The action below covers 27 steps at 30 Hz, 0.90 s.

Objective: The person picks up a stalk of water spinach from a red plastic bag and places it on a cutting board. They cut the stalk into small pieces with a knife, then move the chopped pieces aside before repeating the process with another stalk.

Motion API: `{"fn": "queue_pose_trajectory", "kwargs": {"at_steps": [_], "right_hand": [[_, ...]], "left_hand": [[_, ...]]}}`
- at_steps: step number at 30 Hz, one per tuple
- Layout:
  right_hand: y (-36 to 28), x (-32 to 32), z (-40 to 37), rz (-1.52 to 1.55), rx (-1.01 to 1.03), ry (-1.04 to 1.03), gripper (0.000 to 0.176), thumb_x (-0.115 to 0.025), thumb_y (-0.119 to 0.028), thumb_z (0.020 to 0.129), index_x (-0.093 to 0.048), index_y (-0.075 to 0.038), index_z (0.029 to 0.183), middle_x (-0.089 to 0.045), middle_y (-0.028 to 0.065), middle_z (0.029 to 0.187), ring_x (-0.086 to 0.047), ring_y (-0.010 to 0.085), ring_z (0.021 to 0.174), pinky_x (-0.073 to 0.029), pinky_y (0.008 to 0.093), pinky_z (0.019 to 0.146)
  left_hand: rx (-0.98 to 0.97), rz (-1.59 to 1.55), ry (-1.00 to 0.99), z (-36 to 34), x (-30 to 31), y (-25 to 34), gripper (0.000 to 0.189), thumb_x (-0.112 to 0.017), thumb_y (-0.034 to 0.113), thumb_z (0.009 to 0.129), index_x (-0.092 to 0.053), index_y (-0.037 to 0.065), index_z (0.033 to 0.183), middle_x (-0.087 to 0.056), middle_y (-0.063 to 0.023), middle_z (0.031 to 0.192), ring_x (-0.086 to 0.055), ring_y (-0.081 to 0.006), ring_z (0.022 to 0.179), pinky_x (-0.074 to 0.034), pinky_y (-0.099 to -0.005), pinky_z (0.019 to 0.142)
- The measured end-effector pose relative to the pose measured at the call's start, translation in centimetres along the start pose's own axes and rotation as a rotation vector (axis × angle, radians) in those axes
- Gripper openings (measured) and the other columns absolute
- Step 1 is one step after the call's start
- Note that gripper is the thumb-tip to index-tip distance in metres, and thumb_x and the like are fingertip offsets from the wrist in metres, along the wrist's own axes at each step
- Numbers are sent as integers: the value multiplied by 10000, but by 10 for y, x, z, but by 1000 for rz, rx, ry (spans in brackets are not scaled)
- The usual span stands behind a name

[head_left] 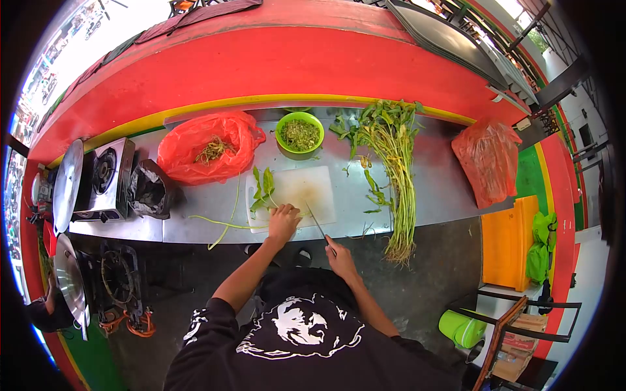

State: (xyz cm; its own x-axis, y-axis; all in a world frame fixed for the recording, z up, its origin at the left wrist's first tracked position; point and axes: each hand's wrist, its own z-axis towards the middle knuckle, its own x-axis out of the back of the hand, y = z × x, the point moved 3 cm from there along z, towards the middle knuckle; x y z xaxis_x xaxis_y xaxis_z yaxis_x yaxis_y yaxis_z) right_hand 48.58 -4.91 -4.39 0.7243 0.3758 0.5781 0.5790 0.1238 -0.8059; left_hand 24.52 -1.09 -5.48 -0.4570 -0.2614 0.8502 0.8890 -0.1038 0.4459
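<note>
On the white cutting board [316,176], my left hand [285,223] is closed over a stalk of water spinach [259,190]. Its leaves lie on the board's left part, and long thin stems [225,225] trail off to the left across the steel table. My right hand [341,259] grips a kitchen knife [316,218] by its dark handle at the table's front edge. The blade points away from me over the board, just right of my left fingers. A brownish stain marks the board's middle. Behind it stands a green bowl [282,144] of chopped greens [300,135].
A big bundle of water spinach [401,176] lies at right, roots over the table's front edge. An open red plastic bag [176,153] with trimmings, a black bag [151,189] and a gas stove [104,176] stand at left. Another red bag [486,159] sits far right.
</note>
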Motion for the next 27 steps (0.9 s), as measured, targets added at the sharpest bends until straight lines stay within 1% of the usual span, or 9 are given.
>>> {"fn": "queue_pose_trajectory", "kwargs": {"at_steps": [8, 10, 12, 13, 17, 21, 24, 25, 27], "right_hand": [[-4, -2, -1, -32, -1, -17, 425, -605, -126, 989, -580, -64, 1409, -684, 239, 922, -676, 381, 832, -521, 431, 768], [-3, -5, -2, -15, 38, 42, 406, -577, -172, 1004, -591, -74, 1397, -664, 267, 908, -649, 461, 865, -512, 517, 781], [-3, -8, 1, -24, 45, 50, 401, -574, -178, 1008, -592, -74, 1395, -656, 275, 906, -643, 471, 866, -508, 528, 780], [-3, -10, 4, -77, 27, 47, 391, -579, -142, 1002, -598, -45, 1381, -662, 278, 915, -652, 450, 837, -511, 490, 772], [-3, -19, 26, -70, 114, 99, 391, -587, -141, 998, -601, -41, 1376, -649, 272, 852, -645, 450, 780, -507, 501, 729], [-11, -16, 42, -4, 25, 64, 395, -597, -167, 999, -603, -31, 1370, -654, 290, 838, -677, 402, 739, -526, 409, 696], [-18, -8, 32, 44, -47, 43, 387, -599, -181, 1001, -613, -45, 1363, -629, 294, 789, -661, 399, 688, -514, 411, 663], [-17, -7, 29, 14, -56, 25, 383, -599, -188, 1002, -616, -52, 1360, -607, 293, 753, -640, 405, 646, -500, 419, 629], [-16, -11, 22, -34, 13, 70, 385, -604, -160, 997, -611, -52, 1367, -639, 295, 823, -646, 428, 720, -498, 447, 658]], "left_hand": [[-82, -54, -5, 2, -29, 6, 265, -616, 75, 835, -740, 174, 1047, -630, 6, 993, -618, -222, 976, -503, -403, 830], [-88, -52, -9, 3, -28, 5, 270, -614, 70, 832, -739, 172, 1048, -630, 4, 992, -618, -222, 977, -505, -404, 831], [-94, -61, -19, 2, -28, 5, 281, -609, 57, 829, -738, 164, 1055, -632, -1, 998, -618, -222, 983, -510, -404, 834], [-86, -74, -23, 2, -28, 5, 286, -610, 54, 828, -739, 164, 1060, -633, -4, 1000, -618, -226, 985, -510, -405, 837], [-79, -106, -19, 0, -30, 4, 301, -617, 48, 820, -743, 164, 1067, -642, -17, 1009, -621, -246, 982, -512, -410, 841], [-66, -91, -13, 5, -29, 2, 285, -625, 48, 831, -742, 153, 1068, -651, -34, 1009, -622, -261, 977, -515, -413, 839], [-7, -203, 20, 12, -30, -1, 206, -627, 69, 879, -747, 132, 1034, -655, -38, 964, -623, -274, 954, -508, -423, 845], [-29, -189, 37, 13, -28, -1, 195, -663, 55, 849, -751, 121, 1010, -662, -40, 944, -628, -273, 923, -513, -421, 814], [-50, -176, 55, 12, -27, 0, 190, -698, 41, 820, -754, 110, 987, -670, -41, 924, -632, -272, 892, -517, -419, 783]]}}
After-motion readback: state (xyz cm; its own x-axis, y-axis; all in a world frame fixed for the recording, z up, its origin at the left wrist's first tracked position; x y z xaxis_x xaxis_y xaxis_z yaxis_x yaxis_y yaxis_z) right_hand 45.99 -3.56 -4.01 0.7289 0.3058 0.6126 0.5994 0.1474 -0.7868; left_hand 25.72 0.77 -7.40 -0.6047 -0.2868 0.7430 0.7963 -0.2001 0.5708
